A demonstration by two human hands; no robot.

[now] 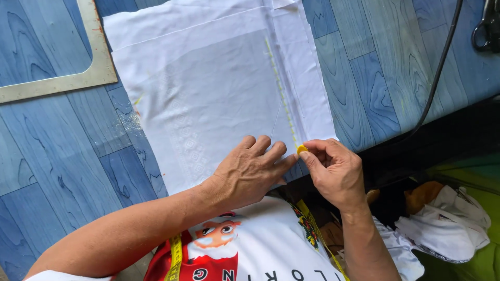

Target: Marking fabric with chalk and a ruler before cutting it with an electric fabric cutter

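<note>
Marking one white cloth (208, 93) near the bench's (62, 151) front edge.
Left hand (250, 169) flat, spread on cloth; right hand (333, 169) pinches one yellow chalk (301, 149).

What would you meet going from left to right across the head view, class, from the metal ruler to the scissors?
Metal L-square ruler → white fabric → dashed yellow chalk line → black cable → black scissors. Nearer the lower edge: left hand pressing the fabric → yellow chalk piece → right hand pinching it → heap of clothes.
</note>
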